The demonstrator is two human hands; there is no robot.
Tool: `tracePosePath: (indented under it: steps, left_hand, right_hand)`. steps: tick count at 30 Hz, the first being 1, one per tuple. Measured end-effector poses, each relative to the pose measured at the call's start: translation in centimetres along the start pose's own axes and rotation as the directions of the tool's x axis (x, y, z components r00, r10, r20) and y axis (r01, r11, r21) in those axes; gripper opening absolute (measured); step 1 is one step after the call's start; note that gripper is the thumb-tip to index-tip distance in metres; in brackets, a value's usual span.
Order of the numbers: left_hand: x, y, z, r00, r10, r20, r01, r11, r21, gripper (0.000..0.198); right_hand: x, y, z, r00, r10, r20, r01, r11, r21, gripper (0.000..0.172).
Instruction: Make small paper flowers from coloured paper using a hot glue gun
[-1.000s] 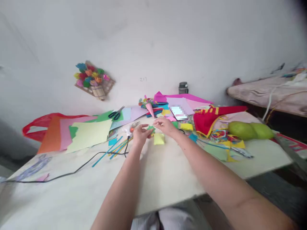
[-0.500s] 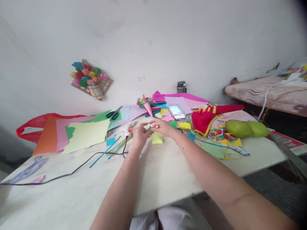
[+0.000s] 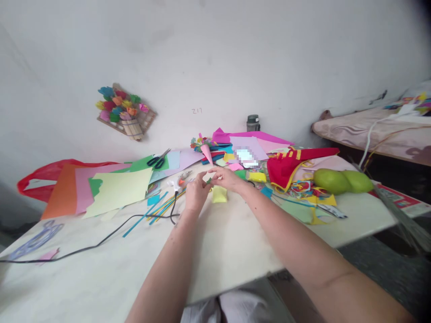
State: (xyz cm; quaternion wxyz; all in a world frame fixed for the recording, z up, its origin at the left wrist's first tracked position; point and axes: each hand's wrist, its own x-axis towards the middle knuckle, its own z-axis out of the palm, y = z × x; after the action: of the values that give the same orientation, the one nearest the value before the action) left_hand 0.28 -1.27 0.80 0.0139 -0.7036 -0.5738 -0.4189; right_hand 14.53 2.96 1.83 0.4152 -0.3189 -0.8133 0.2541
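Observation:
My left hand [image 3: 198,190] and my right hand [image 3: 229,180] meet above the middle of the table, fingertips pinched together. Between them is a small green piece [image 3: 209,181], likely paper, mostly hidden by the fingers. Just below lies a pale yellow packet [image 3: 220,195]. To the left of my left hand rests a white glue gun [image 3: 174,185] with an orange part and a black cord. Blue and yellow strips [image 3: 158,211] lie beside it. Beyond my hands is a pink paper cone [image 3: 206,153] with colourful paper flowers.
Coloured paper sheets [image 3: 117,193] and black-handled scissors [image 3: 158,160] lie left. At right are a red cloth [image 3: 284,168], paper scraps [image 3: 299,186] and green fruits [image 3: 341,181]. A black cord [image 3: 101,242] crosses the table [image 3: 101,287]. A dark flask [image 3: 253,123] stands by the wall.
The view has shifted slightly. Both hands stay close together at the small green piece, with only slight finger movement; its visible part looks smaller now.

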Motion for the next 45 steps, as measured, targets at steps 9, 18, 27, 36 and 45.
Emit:
tracePosePath:
  steps: [9,18,27,36,45]
  left_hand:
    - [-0.1,0.1,-0.1,1.0,0.017,-0.011,-0.017,0.999,0.049,0.042]
    - [-0.2,0.1,0.0,0.999,0.027,-0.036,-0.027,1.0,-0.01,0.044]
    - [-0.2,0.1,0.0,0.997,0.07,-0.019,-0.069,0.997,0.047,0.04]
    - [-0.2,0.3,0.0,0.999,0.045,-0.011,-0.044,0.997,0.058,0.04]
    - [0.0,-0.5,0.2,0.988,-0.099,-0.122,0.068,0.969,-0.239,0.047]
  right_hand:
    - [-0.1,-0.3,-0.1,0.995,0.096,0.035,-0.099,0.99,0.104,0.011]
    - [-0.3,-1.3,-0.3,0.974,0.221,0.039,-0.224,0.952,0.208,0.01]
    - [-0.5,-1.4,-0.6,0.966,0.247,0.073,-0.258,0.931,0.259,0.015]
    - [-0.5,-1.8,-0.3,0.959,0.275,0.063,-0.282,0.937,0.207,0.011]
    - [-0.2,-0.3,-0.2,0.943,0.277,-0.186,-0.287,0.958,-0.028,0.027]
